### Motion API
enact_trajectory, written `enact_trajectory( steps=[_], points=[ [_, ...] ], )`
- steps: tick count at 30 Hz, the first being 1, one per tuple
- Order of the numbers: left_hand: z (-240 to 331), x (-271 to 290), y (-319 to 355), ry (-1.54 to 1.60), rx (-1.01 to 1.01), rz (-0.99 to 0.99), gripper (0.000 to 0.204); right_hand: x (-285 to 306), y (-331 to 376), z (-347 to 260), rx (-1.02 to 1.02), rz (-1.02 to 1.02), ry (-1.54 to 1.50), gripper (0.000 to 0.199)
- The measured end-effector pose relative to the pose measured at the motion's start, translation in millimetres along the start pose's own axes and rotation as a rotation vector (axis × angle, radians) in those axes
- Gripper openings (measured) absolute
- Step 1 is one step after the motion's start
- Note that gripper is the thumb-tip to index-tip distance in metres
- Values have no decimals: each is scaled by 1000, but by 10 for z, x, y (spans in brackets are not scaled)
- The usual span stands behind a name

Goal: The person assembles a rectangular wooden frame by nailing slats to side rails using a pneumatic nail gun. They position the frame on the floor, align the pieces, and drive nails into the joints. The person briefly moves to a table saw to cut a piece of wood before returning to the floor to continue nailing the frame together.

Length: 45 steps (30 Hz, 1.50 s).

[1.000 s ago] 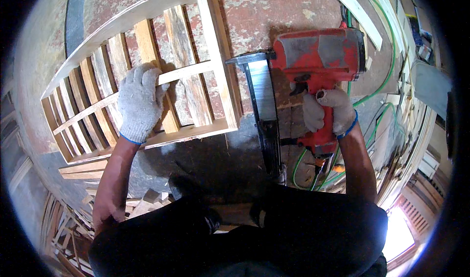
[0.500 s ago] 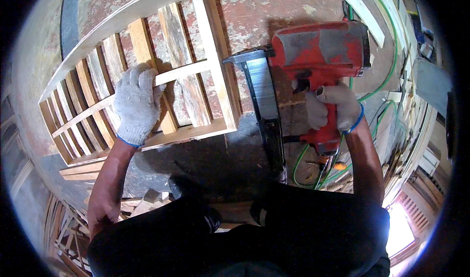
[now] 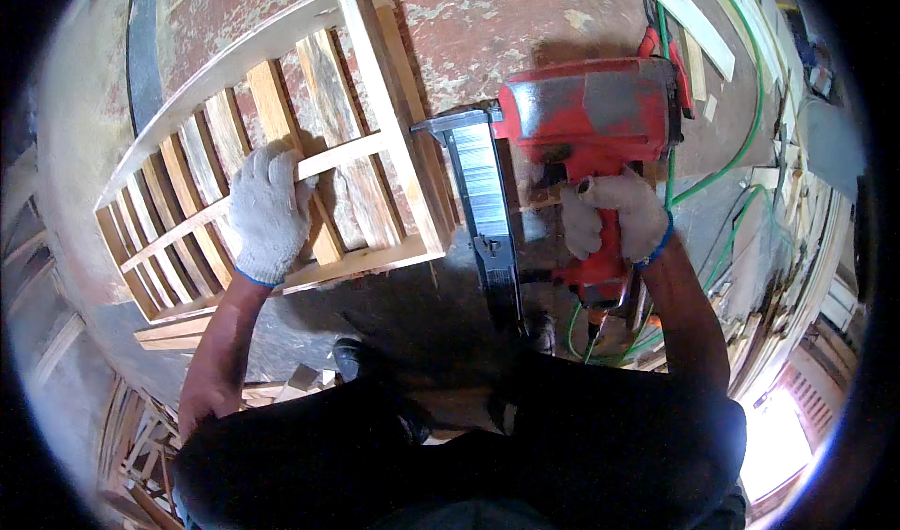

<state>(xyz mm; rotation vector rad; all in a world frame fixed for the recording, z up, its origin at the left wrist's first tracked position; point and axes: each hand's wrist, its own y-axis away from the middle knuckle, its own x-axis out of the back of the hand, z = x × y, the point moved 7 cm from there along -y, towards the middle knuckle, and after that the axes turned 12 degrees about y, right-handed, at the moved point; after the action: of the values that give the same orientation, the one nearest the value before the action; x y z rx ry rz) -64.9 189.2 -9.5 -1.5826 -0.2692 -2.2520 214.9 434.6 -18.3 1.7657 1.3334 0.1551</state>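
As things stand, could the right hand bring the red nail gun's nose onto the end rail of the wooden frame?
Probably yes. The right hand grips the red nail gun just beside the wooden frame, with nothing between them. The left hand rests further along, off the end rail.

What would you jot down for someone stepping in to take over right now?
Left hand, gloved: grip on a thin cross slat of the wooden slatted frame, holding it on the worn red table.
Right hand, gloved: grip closed on the handle of the red nail gun, its nose beside the frame's right end rail; contact unclear.
Green air hose trails away right.
Done: slats already sit in the frame.
Left: cannot tell which joints are nailed.
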Motion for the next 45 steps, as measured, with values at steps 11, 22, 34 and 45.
enact_trajectory(
  steps=[11,22,34,45],
  points=[
    [37,1,0,-29,-29,18,39,-79,7,260,8,-98,-248,31],
    [-19,-34,23,-26,8,-1,35,-2,-43,336,-21,-154,-229,33],
    [-6,-47,29,-33,9,-17,44,-96,-8,355,-40,-134,-229,31],
    [25,15,15,-24,5,-20,34,-144,-110,688,28,-273,-409,38]
  ],
)
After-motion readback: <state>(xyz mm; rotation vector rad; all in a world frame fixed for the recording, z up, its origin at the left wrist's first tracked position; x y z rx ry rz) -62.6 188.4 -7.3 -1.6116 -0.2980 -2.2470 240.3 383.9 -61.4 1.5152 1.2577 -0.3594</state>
